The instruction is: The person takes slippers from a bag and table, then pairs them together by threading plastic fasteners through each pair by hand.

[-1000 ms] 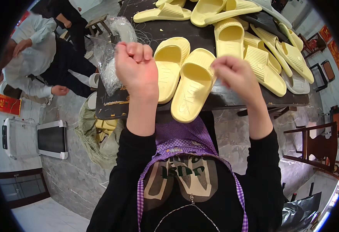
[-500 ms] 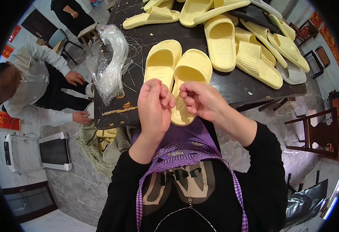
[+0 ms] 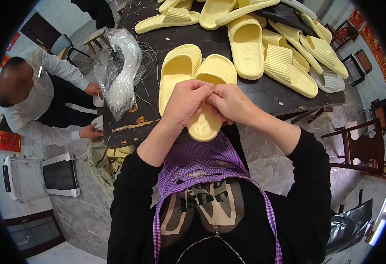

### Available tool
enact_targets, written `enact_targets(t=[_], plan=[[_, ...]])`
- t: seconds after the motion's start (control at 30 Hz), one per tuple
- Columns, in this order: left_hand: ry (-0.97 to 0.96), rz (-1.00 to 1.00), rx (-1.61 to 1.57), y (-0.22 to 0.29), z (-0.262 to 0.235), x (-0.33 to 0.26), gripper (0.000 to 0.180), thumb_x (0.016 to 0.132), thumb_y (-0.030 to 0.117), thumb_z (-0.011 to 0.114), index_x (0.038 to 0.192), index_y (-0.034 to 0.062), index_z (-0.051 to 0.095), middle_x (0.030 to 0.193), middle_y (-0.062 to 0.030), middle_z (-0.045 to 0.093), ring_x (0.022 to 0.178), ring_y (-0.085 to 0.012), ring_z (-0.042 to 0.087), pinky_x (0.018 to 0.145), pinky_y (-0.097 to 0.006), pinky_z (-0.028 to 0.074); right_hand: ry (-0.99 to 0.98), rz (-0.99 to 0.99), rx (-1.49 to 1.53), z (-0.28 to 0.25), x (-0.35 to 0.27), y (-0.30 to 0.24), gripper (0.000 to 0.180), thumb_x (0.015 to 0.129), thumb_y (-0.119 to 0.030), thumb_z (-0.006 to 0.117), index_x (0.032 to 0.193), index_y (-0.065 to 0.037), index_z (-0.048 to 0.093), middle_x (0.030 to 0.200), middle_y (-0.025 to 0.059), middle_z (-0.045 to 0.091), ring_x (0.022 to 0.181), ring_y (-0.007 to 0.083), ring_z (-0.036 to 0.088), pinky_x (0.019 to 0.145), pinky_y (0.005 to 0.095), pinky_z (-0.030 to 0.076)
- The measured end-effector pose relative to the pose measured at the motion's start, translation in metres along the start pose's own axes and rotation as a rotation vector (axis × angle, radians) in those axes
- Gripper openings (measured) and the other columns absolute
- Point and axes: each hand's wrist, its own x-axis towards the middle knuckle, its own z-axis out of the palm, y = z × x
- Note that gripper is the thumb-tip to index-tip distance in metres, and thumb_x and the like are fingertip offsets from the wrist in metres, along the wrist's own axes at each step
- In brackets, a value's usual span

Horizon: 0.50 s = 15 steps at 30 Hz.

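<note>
So there's a pair of yellow slides on the dark worktop, and I'm using the right one as my landmark. Both hands are right above it: left hand and right hand have their fingertips pinched tight and brought together over its footbed. Can't tell if something thin is between them. Its mate, the left slide, sits snug against its left side. Further left of it there's a bundle of clear strands. Off to its right and beyond: more yellow slides, plus a black slide and a grey slide. Well left of it, a person in a white shirt leans near the worktop.
</note>
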Motion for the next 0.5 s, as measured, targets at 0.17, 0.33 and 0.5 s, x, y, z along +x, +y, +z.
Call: enact_targets(t=[0.17, 0.33, 0.5], plan=[[0.097, 0.058, 0.034, -0.003, 0.004, 0.003, 0.014, 0.084, 0.011, 0.060, 0.086, -0.0028, 0.059, 0.063, -0.0026, 0.057, 0.043, -0.0036, 0.043, 0.037, -0.017, 0.032, 0.034, -0.234, -0.283, 0.002, 0.002, 0.004, 0.022, 0.083, -0.015, 0.052, 0.076, 0.003, 0.060, 0.056, 0.0091, 0.058, 0.043, 0.0134, 0.054, 0.042, 0.0272, 0.044], [0.247, 0.270, 0.248, -0.006, -0.003, 0.003, 0.015, 0.080, 0.010, 0.061, 0.081, -0.0045, 0.062, 0.064, -0.0036, 0.059, 0.047, -0.0075, 0.050, 0.044, -0.020, 0.040, -0.113, -0.116, -0.212, -0.016, -0.008, 0.002, 0.019, 0.085, -0.015, 0.054, 0.084, 0.002, 0.063, 0.059, 0.0040, 0.058, 0.040, 0.0086, 0.049, 0.038, 0.0202, 0.038], [0.413, 0.478, 0.850, -0.008, -0.004, 0.004, 0.018, 0.076, 0.012, 0.062, 0.073, -0.0054, 0.063, 0.061, -0.0093, 0.062, 0.053, -0.0151, 0.058, 0.053, -0.027, 0.046, 0.180, -0.203, -0.085, -0.056, 0.009, 0.001, 0.019, 0.084, -0.015, 0.055, 0.088, 0.001, 0.064, 0.060, 0.0016, 0.058, 0.044, 0.0057, 0.047, 0.040, 0.0184, 0.037]])
